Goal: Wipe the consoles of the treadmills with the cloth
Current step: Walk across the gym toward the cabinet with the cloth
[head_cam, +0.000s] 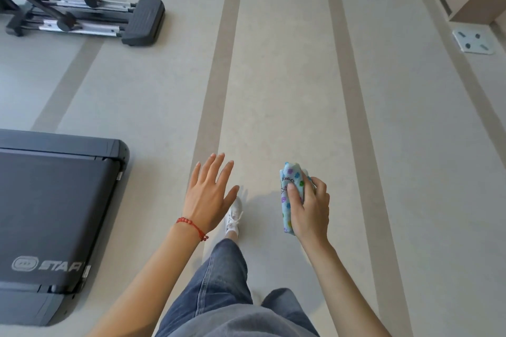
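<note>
Lower left of the frame, one treadmill [52, 216] shows only its belt end; no console is in view. One elliptical [82, 5] sits upper left. The left hand [209, 194] hangs open, fingers spread, empty. The right hand [309, 210] clutches the single folded cloth [290, 186], centre-right. Risk: walking with that cloth bunched up, it could slip to the floor [273, 76].

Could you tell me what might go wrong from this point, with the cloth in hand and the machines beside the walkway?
The treadmill deck's rear corner juts toward the walkway, close to the stepping shoe; a foot could catch it. The right hand holds the folded cloth by one side only, so it might slip or unfold. No console is in view, so the head is looking down, away from what lies ahead.
</note>
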A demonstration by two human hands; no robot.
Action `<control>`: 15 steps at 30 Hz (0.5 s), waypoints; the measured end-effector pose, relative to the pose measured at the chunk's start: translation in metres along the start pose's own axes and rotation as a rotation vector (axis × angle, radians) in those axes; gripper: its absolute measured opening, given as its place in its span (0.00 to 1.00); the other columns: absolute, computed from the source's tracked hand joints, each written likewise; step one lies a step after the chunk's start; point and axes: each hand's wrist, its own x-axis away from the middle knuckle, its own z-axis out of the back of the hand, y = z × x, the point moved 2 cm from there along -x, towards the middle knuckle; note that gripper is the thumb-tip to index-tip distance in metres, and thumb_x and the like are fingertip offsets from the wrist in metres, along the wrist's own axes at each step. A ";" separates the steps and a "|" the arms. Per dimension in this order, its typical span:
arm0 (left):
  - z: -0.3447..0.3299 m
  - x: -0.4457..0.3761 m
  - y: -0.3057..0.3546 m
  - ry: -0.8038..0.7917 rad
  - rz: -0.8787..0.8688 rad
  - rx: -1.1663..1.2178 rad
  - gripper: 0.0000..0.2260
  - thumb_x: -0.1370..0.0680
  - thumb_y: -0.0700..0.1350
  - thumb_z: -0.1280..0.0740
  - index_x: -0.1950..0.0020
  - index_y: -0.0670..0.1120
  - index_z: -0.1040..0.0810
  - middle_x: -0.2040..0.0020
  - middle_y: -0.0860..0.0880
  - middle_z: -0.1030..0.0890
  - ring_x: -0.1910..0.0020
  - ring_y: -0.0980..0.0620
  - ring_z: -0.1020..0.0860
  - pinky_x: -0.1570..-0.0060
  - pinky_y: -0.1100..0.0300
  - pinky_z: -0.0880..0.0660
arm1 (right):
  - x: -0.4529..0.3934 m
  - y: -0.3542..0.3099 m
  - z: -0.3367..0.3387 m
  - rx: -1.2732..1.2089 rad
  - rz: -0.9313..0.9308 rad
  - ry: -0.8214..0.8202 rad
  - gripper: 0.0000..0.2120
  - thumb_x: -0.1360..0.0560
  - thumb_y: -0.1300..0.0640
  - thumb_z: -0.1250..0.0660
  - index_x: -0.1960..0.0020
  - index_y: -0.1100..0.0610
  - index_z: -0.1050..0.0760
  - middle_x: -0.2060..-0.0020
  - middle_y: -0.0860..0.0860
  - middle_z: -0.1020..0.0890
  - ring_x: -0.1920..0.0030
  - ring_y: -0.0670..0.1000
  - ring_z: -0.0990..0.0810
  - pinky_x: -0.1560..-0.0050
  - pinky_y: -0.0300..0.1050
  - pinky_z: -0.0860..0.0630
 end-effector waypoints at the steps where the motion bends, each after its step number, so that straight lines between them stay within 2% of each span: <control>1: -0.002 -0.025 -0.008 0.007 -0.001 0.007 0.26 0.21 0.57 0.50 0.35 0.40 0.27 0.35 0.38 0.27 0.35 0.37 0.30 0.38 0.40 0.36 | -0.023 -0.008 -0.006 -0.003 -0.002 0.004 0.20 0.23 0.47 0.42 0.34 0.53 0.31 0.36 0.50 0.32 0.39 0.54 0.32 0.41 0.52 0.30; 4: -0.001 -0.101 -0.034 0.008 -0.008 0.016 0.25 0.22 0.55 0.48 0.36 0.39 0.26 0.36 0.37 0.26 0.36 0.36 0.28 0.40 0.38 0.33 | -0.093 -0.040 -0.022 -0.010 -0.001 0.011 0.20 0.23 0.47 0.42 0.34 0.52 0.31 0.36 0.49 0.32 0.39 0.54 0.32 0.42 0.51 0.30; 9: 0.010 -0.218 -0.076 -0.021 -0.054 0.011 0.30 0.19 0.59 0.57 0.35 0.40 0.27 0.35 0.38 0.27 0.35 0.37 0.30 0.37 0.39 0.37 | -0.201 -0.103 -0.039 -0.002 0.013 0.017 0.20 0.23 0.47 0.43 0.33 0.53 0.31 0.36 0.50 0.32 0.38 0.54 0.32 0.41 0.51 0.30; 15: 0.011 -0.336 -0.110 -0.035 -0.058 0.019 0.30 0.19 0.59 0.56 0.34 0.40 0.27 0.34 0.39 0.28 0.34 0.38 0.31 0.37 0.40 0.37 | -0.311 -0.149 -0.053 0.022 0.005 0.025 0.20 0.23 0.46 0.43 0.34 0.54 0.31 0.36 0.50 0.32 0.38 0.53 0.32 0.42 0.52 0.29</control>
